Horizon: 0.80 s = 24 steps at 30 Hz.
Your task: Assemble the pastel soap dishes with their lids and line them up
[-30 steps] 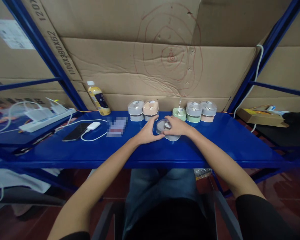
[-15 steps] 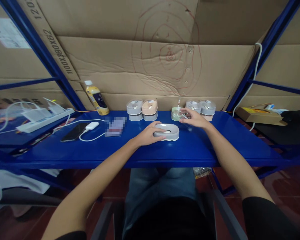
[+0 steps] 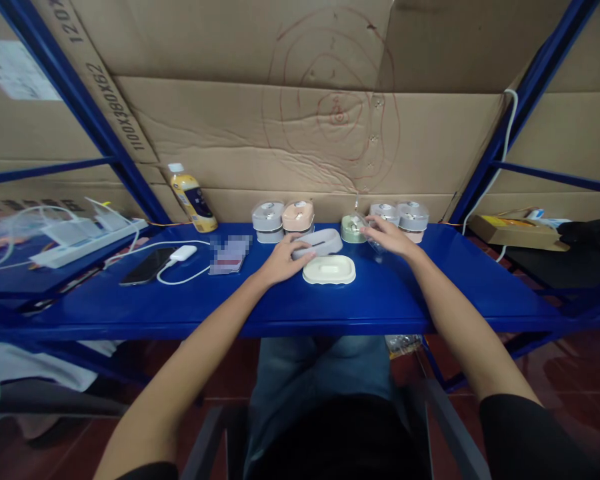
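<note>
Head camera: left hand point(image 3: 283, 261) grasps a grey oval shell point(image 3: 330, 240) by its left end, thumb in front and fingers behind, holding it tilted just behind a cream scalloped-edged base point(image 3: 329, 270). The base lies flat and uncovered on the blue tabletop point(image 3: 180, 307), near the front edge. Right hand point(image 3: 389, 236) holds a clear plastic lid point(image 3: 373, 249) by its upper edge, beside a light-green box point(image 3: 351, 231); contact between lid and box cannot be determined. Behind the left hand, a grey lidded box point(image 3: 269, 220) and a peach-topped box point(image 3: 298, 216) stand side by side.
</note>
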Each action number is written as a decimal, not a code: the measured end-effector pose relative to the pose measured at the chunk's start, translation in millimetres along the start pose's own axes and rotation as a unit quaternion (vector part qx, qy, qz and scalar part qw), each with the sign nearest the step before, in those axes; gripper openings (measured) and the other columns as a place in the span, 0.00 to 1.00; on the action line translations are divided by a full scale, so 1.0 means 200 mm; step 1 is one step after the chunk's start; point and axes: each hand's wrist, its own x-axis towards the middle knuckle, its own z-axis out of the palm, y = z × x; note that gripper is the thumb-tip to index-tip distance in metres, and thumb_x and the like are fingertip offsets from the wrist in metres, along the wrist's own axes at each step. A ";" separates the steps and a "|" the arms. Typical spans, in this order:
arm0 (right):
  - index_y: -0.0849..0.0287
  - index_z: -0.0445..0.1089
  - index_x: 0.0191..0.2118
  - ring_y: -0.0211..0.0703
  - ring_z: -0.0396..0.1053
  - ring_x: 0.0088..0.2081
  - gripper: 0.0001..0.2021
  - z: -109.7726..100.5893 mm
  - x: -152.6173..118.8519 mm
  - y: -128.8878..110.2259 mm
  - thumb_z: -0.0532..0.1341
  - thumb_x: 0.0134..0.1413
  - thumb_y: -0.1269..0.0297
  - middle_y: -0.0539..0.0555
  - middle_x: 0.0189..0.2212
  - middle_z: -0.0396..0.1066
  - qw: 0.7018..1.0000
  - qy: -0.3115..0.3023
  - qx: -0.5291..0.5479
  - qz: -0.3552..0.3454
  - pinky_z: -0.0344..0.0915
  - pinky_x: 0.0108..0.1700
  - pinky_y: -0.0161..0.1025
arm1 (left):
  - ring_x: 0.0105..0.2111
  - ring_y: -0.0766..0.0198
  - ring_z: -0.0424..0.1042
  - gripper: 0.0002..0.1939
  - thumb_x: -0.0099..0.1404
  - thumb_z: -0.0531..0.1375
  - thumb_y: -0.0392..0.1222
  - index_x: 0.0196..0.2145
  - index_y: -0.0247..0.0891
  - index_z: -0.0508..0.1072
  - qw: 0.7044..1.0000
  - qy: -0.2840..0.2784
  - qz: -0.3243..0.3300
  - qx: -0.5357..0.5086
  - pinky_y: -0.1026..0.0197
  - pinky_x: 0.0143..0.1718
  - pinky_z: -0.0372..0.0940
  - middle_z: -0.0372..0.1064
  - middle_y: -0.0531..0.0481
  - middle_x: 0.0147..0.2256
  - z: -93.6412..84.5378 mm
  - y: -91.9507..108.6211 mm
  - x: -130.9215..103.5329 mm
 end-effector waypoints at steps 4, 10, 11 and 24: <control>0.54 0.71 0.62 0.56 0.79 0.45 0.27 0.00 0.00 -0.02 0.66 0.63 0.44 0.57 0.42 0.80 1.000 0.007 0.011 -0.017 0.76 0.54 0.57 | 0.65 0.43 0.70 0.22 0.67 0.67 0.60 0.50 0.42 0.82 0.994 -0.085 0.061 -0.019 0.40 0.71 0.62 0.65 0.39 0.64 0.03 0.09 -0.03; 0.56 0.72 0.62 0.58 0.78 0.48 0.31 0.05 -0.05 -0.08 0.70 0.58 0.47 0.60 0.48 0.80 0.996 0.015 0.003 -0.088 0.75 0.55 0.58 | 0.64 0.43 0.71 0.22 0.62 0.71 0.56 0.50 0.43 0.80 0.989 -0.128 0.075 -0.019 0.42 0.70 0.64 0.65 0.41 0.64 0.06 0.12 -0.05; 0.56 0.72 0.63 0.58 0.78 0.49 0.32 0.06 -0.06 -0.09 0.71 0.57 0.47 0.60 0.50 0.80 0.994 -0.002 0.003 -0.113 0.75 0.55 0.58 | 0.64 0.43 0.70 0.23 0.62 0.71 0.56 0.51 0.43 0.79 0.988 -0.130 0.078 -0.016 0.42 0.70 0.64 0.65 0.40 0.64 0.06 0.13 -0.05; 0.53 0.71 0.69 0.58 0.73 0.61 0.39 0.15 -0.11 -0.21 0.75 0.54 0.49 0.61 0.63 0.74 0.936 -0.171 -0.060 -0.301 0.67 0.65 0.56 | 0.70 0.34 0.66 0.70 0.55 0.74 0.51 0.79 0.40 0.31 0.989 -0.112 0.015 -0.093 0.34 0.69 0.63 0.60 0.28 0.71 0.12 0.12 -0.06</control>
